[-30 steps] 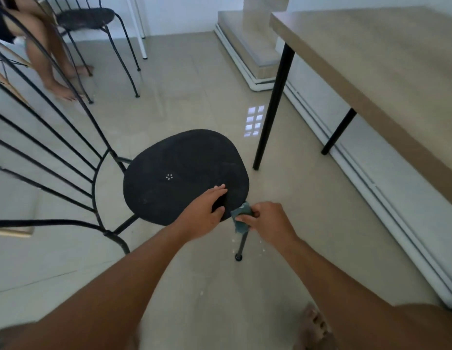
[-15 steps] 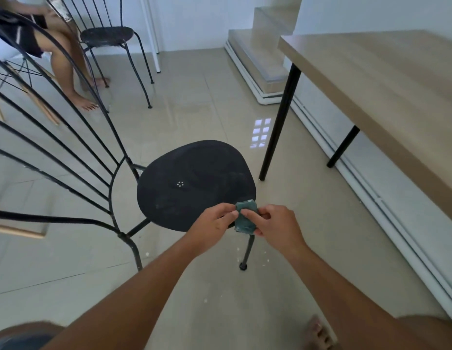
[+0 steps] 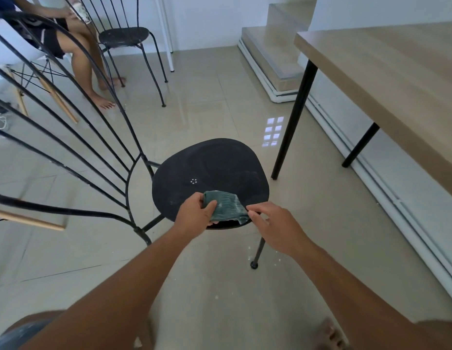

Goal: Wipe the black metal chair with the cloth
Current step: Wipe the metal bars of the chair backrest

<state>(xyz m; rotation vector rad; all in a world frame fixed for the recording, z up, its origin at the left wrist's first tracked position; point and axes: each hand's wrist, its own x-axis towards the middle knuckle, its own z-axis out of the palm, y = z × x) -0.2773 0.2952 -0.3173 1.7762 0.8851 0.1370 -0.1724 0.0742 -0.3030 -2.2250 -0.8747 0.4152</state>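
Note:
The black metal chair [image 3: 214, 170] stands in front of me, its round seat dusty, its wire backrest fanning out to the left. A dark green cloth [image 3: 226, 207] is stretched out over the seat's near edge. My left hand [image 3: 194, 214] grips the cloth's left end. My right hand [image 3: 275, 226] pinches its right corner between thumb and fingers. One front chair leg [image 3: 257, 251] shows below my right hand.
A wooden table [image 3: 386, 79] with black legs stands close on the right. A second black chair [image 3: 124, 37] and a seated person [image 3: 76, 46] are at the back left. Steps [image 3: 272, 51] rise behind the table. White specks lie on the tiled floor.
The cloth was bunched in my right hand beside the chair leg; both hands have now lifted it and spread it over the seat's near edge. The camera view has tilted upward.

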